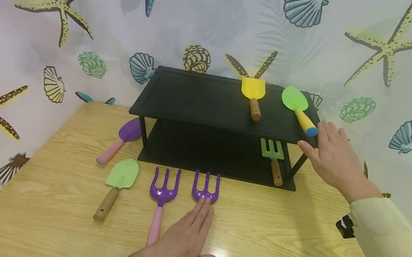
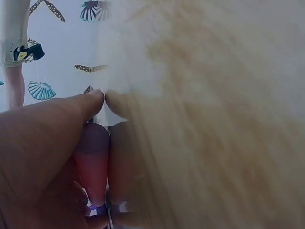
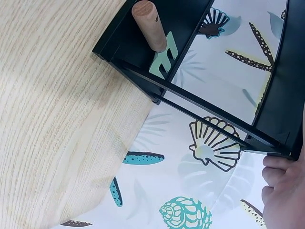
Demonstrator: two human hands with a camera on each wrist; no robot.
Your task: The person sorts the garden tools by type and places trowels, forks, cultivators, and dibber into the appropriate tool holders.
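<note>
My left hand [image 1: 182,243] lies flat over a purple hand fork [image 1: 204,195], fingers straight and the fingertips on its head. In the left wrist view its pink handle [image 2: 93,176] runs beneath the hand, which hides it from the head view. At the right end of the black shelf's top [image 1: 190,98], my right hand [image 1: 334,157] rests with its fingers extended. A green trowel [image 1: 295,99] with a yellow, blue-ended handle lies on that top, its handle end close to the right fingers. A yellow shovel [image 1: 253,89] with a wooden handle lies left of it.
On the lower shelf lies a green hand fork [image 1: 276,172] with a wooden handle. Left of my left hand, another purple fork [image 1: 162,194] and a light green trowel [image 1: 122,176] lie on the wooden table [image 1: 272,244]. A purple trowel [image 1: 130,130] lies beside the shelf's left leg.
</note>
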